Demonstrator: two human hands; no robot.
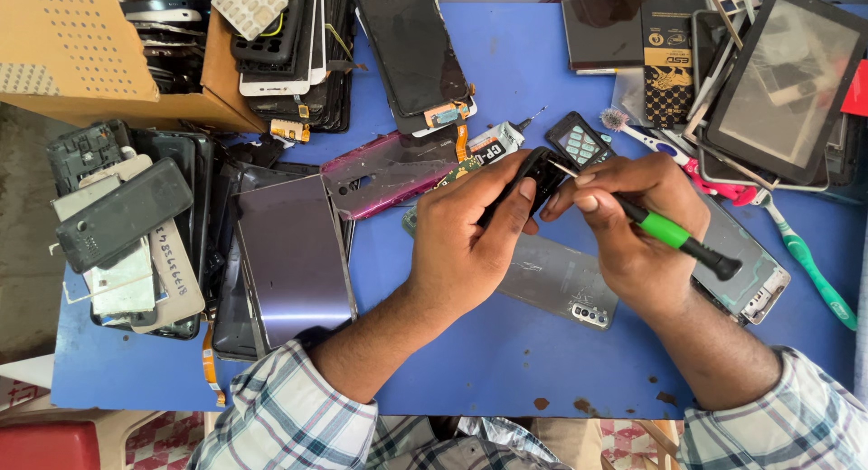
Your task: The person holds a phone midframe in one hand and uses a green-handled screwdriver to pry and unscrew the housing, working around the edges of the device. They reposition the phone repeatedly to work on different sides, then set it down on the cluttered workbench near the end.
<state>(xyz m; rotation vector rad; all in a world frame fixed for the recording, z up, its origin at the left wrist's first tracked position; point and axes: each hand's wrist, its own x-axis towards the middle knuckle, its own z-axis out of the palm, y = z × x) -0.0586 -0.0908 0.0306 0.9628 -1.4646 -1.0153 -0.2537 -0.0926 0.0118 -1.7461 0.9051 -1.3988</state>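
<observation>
My left hand grips a small black phone body above the blue table. My right hand holds a screwdriver with a green and black handle, its thin metal tip touching the top of the black phone body. Just behind the phone lies a small keypad front panel. A grey phone back cover rests flat on the table under both hands.
Stacks of phone screens and back covers crowd the left. A cardboard box of parts sits far left. A tablet, toothbrushes and a glue tube lie behind and right.
</observation>
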